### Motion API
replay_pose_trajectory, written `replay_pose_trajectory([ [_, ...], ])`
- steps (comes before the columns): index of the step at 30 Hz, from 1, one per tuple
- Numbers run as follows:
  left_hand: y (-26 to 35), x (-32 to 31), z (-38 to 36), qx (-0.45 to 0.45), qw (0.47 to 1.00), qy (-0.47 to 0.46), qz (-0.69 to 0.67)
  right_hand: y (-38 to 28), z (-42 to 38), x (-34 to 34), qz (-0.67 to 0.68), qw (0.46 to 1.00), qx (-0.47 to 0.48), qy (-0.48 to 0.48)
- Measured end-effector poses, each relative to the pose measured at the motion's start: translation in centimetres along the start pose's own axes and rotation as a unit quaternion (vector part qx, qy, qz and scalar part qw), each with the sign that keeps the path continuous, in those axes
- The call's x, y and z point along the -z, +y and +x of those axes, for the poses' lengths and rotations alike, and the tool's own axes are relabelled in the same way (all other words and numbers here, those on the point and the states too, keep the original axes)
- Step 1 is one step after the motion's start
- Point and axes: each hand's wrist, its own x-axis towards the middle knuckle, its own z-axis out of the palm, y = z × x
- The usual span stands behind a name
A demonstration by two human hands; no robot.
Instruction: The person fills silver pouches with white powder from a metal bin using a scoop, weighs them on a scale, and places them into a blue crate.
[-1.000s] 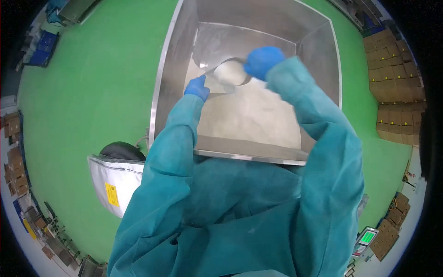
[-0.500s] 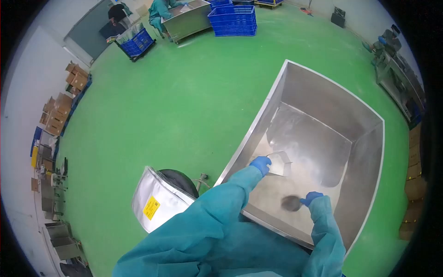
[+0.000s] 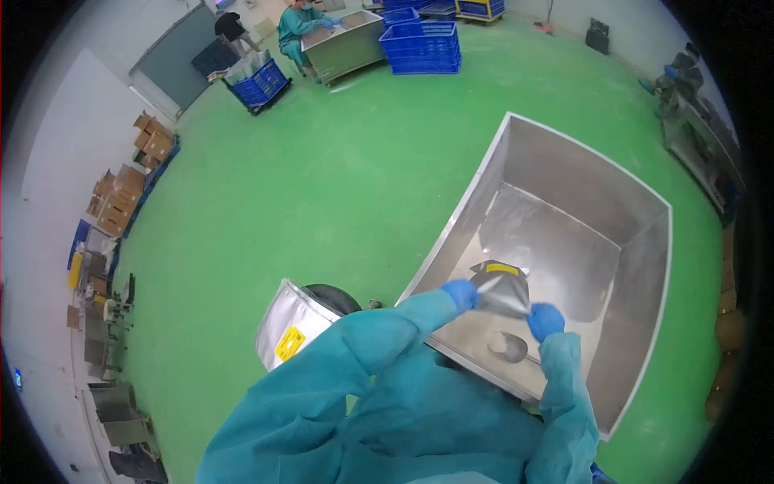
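A silver foil pouch (image 3: 506, 297) with a yellow label is stretched between my hands over the steel tub (image 3: 556, 149). My left hand (image 3: 459, 295), in a blue glove, is closed on one corner of it. The other corner is gripped by my right hand (image 3: 546, 322), also blue-gloved. Below the pouch, a metal scoop (image 3: 509, 347) rests on the pale powder (image 3: 463, 329) that covers the near part of the tub's floor. Whether the pouch's mouth is closed cannot be made out.
Left of the tub stands a white bag-like container (image 3: 278, 323) with a yellow label, beside a dark round seat (image 3: 334, 298). Blue crates (image 3: 421, 48) and another steel tub (image 3: 343, 52) with a seated person are at the back. Cardboard boxes (image 3: 121, 198) line the left wall.
My right hand has let go of the scoop, which now lies in the powder, and has taken hold of the pouch. The pouch has turned, showing its yellow label.
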Motion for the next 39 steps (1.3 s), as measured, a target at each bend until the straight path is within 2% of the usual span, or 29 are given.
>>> replay_pose_trajectory([
  [1, 0.6, -1.6, -1.1, 0.014, 0.999, -0.016, -0.031, 1.0, -2.0, -0.8, -0.013, 0.999, -0.007, -0.036],
  [2, 0.3, -3.0, -1.3, -0.036, 0.997, -0.069, 0.022, 0.5, -4.2, -0.6, -0.057, 0.989, -0.024, -0.134],
  [3, 1.1, -4.8, -2.1, -0.100, 0.984, -0.131, 0.073, 1.2, -6.1, -2.0, -0.095, 0.985, 0.007, -0.144],
  [4, 1.3, -3.9, -3.7, -0.124, 0.974, -0.176, 0.073, 0.7, -8.0, -1.5, -0.078, 0.986, -0.006, -0.150],
  [7, 3.2, 2.4, -10.1, -0.138, 0.967, -0.216, -0.003, -3.6, -12.3, 5.6, 0.052, 0.998, 0.035, -0.006],
  [10, 6.4, 6.8, -10.7, -0.157, 0.971, -0.102, -0.149, -9.0, -22.5, 9.8, 0.130, 0.961, 0.112, 0.217],
  [11, 8.1, 7.9, -10.2, -0.174, 0.964, -0.071, -0.190, -11.1, -24.3, 9.6, 0.105, 0.944, 0.140, 0.280],
  [12, 8.5, 7.8, -9.2, -0.219, 0.960, -0.046, -0.170, -12.6, -25.9, 9.0, -0.022, 0.926, 0.169, 0.338],
  [14, 11.2, 8.7, -9.9, -0.232, 0.959, -0.088, -0.137, -11.1, -18.1, 0.6, -0.140, 0.925, 0.119, 0.331],
  [15, 11.7, 10.2, -10.4, -0.226, 0.962, -0.095, -0.119, -11.3, -17.9, 1.0, -0.088, 0.960, 0.066, 0.258],
  [17, 15.5, 12.3, -14.5, -0.255, 0.938, 0.007, -0.235, -11.3, -17.5, 3.3, 0.012, 0.995, -0.023, 0.101],
  [18, 17.2, 13.1, -17.1, -0.268, 0.916, 0.054, -0.293, -11.4, -18.4, 4.4, 0.014, 0.991, -0.026, 0.134],
  [19, 18.2, 14.9, -19.2, -0.236, 0.930, 0.094, -0.264, -11.5, -20.4, 6.0, 0.019, 0.985, -0.031, 0.166],
  [22, 18.6, 17.4, -23.1, -0.237, 0.912, 0.168, -0.288, -10.2, -30.8, 15.6, 0.032, 0.963, -0.056, 0.263],
  [23, 17.8, 17.1, -23.2, -0.237, 0.908, 0.171, -0.300, -10.2, -34.9, 19.9, -0.013, 0.973, -0.104, 0.204],
  [24, 16.7, 15.8, -22.9, -0.237, 0.902, 0.174, -0.314, -9.1, -38.2, 22.9, -0.014, 0.964, -0.093, 0.249],
  [25, 15.8, 14.5, -22.6, -0.239, 0.895, 0.179, -0.330, -9.6, -42.2, 26.4, -0.076, 0.949, -0.144, 0.271],
  [28, 15.0, 11.1, -23.2, -0.208, 0.919, 0.130, -0.309, -8.7, -51.9, 34.1, -0.202, 0.900, -0.242, 0.300],
  [29, 15.2, 9.9, -23.2, -0.202, 0.920, 0.116, -0.314, -7.7, -54.5, 35.7, -0.191, 0.892, -0.251, 0.324],
  [30, 15.3, 8.8, -23.1, -0.197, 0.922, 0.102, -0.318, -12.4, -58.6, 37.9, -0.223, 0.889, -0.285, 0.281],
  [31, 15.5, 7.9, -22.9, -0.192, 0.923, 0.088, -0.321, -8.8, -59.7, 38.7, -0.296, 0.848, -0.325, 0.295],
  [33, 16.1, 6.4, -22.8, -0.190, 0.921, 0.078, -0.330, -5.8, -63.0, 39.4, -0.357, 0.804, -0.367, 0.301],
  [39, 17.6, 4.7, -21.9, -0.168, 0.934, 0.053, -0.310, 3.9, -69.2, 36.9, -0.309, 0.771, -0.486, 0.273],
])
